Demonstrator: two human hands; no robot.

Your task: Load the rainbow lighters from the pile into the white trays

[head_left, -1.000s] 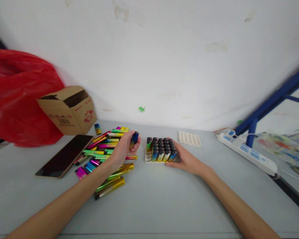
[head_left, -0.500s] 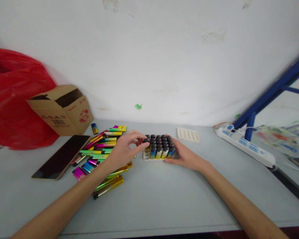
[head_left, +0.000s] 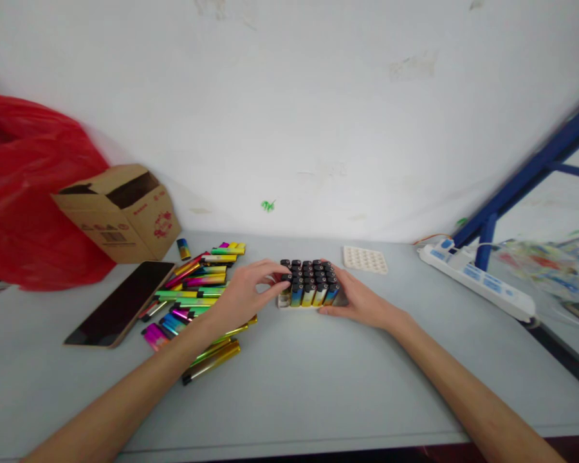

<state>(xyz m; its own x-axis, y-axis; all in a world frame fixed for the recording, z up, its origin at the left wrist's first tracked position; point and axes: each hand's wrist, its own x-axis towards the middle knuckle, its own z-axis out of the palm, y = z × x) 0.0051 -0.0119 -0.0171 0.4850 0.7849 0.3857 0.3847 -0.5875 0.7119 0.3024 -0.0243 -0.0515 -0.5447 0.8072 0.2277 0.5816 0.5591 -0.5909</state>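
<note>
Several lighters [head_left: 320, 295] with black tops stand upright in close rows in a white tray [head_left: 300, 308] on the table. At the tray's left column, my left hand [head_left: 244, 292] pinches the black top of a lighter [head_left: 286, 278] between thumb and fingers. The front left corner of the tray shows no lighter. My right hand [head_left: 359, 299] is wrapped round the right side of the rows, thumb at the near corner and fingers partly hidden behind. Left of the tray, partly under my left forearm, lies a pile of loose shiny lighters [head_left: 211, 281] in many colours.
A white slotted tray [head_left: 365, 259] lies behind my right hand. At left are a phone [head_left: 120, 305], a cardboard box [head_left: 125, 222], a red plastic bag [head_left: 33, 193] and a lone lighter [head_left: 183, 249]. A power strip [head_left: 480, 283] and blue metal frame [head_left: 525, 164] stand right.
My left fingers have shifted slightly toward me along the tray's left column, with the lighter top between them. My right hand stays at the tray's right side.
</note>
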